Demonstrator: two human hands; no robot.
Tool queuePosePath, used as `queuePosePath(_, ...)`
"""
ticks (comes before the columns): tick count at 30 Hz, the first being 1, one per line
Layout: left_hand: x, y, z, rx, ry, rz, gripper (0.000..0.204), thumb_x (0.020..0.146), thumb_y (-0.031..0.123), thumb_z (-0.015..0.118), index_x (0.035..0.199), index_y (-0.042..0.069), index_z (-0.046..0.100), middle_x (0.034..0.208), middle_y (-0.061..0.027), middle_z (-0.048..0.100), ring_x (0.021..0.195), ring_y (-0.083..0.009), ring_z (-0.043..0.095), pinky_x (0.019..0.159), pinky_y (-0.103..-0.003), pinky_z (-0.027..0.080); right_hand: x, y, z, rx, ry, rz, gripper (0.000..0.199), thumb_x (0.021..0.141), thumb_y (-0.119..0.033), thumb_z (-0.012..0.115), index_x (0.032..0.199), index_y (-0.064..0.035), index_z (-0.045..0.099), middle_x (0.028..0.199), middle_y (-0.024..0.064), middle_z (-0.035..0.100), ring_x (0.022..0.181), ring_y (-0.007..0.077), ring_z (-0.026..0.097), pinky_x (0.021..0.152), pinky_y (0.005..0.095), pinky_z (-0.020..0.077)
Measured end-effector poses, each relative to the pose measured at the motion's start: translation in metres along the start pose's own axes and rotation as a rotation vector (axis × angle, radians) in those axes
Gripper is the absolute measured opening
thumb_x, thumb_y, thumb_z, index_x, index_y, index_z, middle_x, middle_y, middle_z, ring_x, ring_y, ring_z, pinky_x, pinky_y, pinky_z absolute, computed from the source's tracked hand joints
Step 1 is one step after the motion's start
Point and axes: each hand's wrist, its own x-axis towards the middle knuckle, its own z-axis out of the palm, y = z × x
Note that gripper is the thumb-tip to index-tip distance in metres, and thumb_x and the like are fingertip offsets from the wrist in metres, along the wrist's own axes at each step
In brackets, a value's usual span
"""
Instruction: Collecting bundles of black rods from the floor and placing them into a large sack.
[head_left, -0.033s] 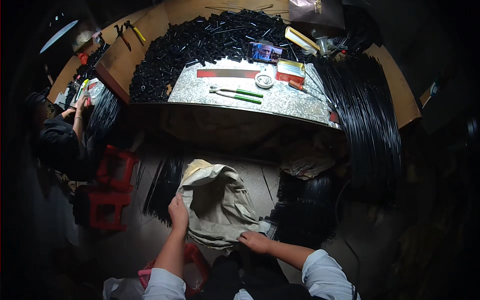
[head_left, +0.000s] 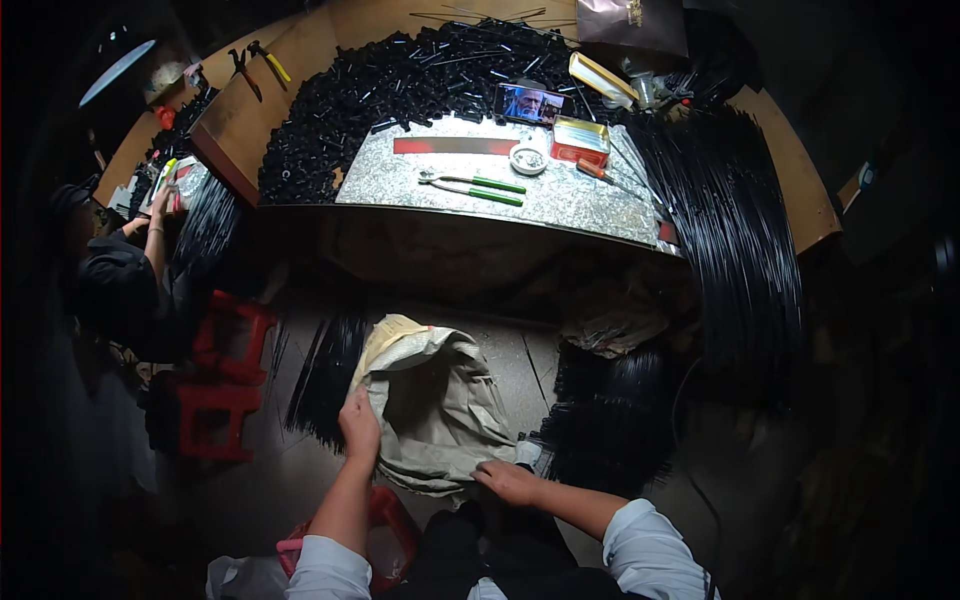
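Observation:
A pale woven sack (head_left: 455,445) stands on the floor in front of me with its mouth held wide. Its inside is shadowed and I see only creased lining. My left hand (head_left: 359,424) is closed on the sack's left rim, the fingers partly hidden behind the cloth. At the near right part of the rim, my right hand (head_left: 506,482) grips the edge, its fingertips folded over the material.
Beyond the sack is a workbench with a metal sheet (head_left: 390,180), green-handled pliers (head_left: 480,189), a phone (head_left: 530,104) and heaped black pieces (head_left: 340,110). Long black rods (head_left: 740,230) hang off its right end. Red stools (head_left: 215,420) and a person (head_left: 125,270) are at left.
The sack's far left rim has shifted very slightly away from me. Both hands keep their hold in nearly the same place.

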Motion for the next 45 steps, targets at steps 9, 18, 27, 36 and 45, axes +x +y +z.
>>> queuePosePath(9,-0.024,0.026,-0.020,0.249,-0.111,0.255,0.033,0.099,0.030,0.045,0.098,0.003,0.065,0.076,-0.0234,0.062,0.073,-0.0413,0.062,0.061,-0.045,0.047,0.059,-0.019,-0.012,0.147,0.183,0.222,0.068,0.073,0.005,0.056,0.137,-0.0081,0.039,0.134,0.0217,0.042,0.122,0.0384,0.046,0.098,0.0419,0.0431)
queuePosePath(18,-0.027,-0.014,-0.021,0.417,-0.158,0.410,0.028,0.097,0.030,0.048,0.098,0.008,0.065,0.077,-0.0189,0.062,0.071,-0.0390,0.062,0.059,-0.046,0.048,0.114,0.021,0.022,0.262,0.054,0.568,0.035,0.079,-0.011,0.056,0.112,0.0015,0.053,0.104,0.0278,0.058,0.099,0.0434,0.058,0.085,0.0472,0.0483)
queuePosePath(27,-0.032,-0.052,-0.004,0.502,0.015,0.374,0.028,0.097,0.029,0.048,0.087,0.007,0.063,0.074,-0.0181,0.061,0.068,-0.0394,0.060,0.059,-0.048,0.046,0.095,0.003,0.027,0.406,0.299,0.393,0.065,0.084,-0.006,0.054,0.143,-0.0080,0.027,0.115,0.0268,0.050,0.105,0.0449,0.053,0.089,0.0474,0.0464)
queuePosePath(36,-0.047,-0.058,0.018,0.725,0.128,0.326,0.026,0.097,0.029,0.048,0.090,0.008,0.062,0.082,-0.0173,0.061,0.075,-0.0378,0.060,0.064,-0.047,0.047,-0.033,-0.015,0.078,0.556,0.171,0.342,0.057,0.085,-0.005,0.049,0.140,-0.0071,0.035,0.124,0.0262,0.050,0.108,0.0433,0.053,0.089,0.0466,0.0461)
queuePosePath(45,-0.014,-0.100,0.113,0.775,0.138,0.421,0.023,0.093,0.027,0.055,0.104,0.010,0.062,0.108,-0.0127,0.060,0.088,-0.0318,0.059,0.073,-0.041,0.050,-0.179,0.073,0.113,0.345,0.297,0.672,0.053,0.082,-0.005,0.052,0.134,-0.0038,0.043,0.116,0.0241,0.053,0.109,0.0397,0.053,0.094,0.0440,0.0443)
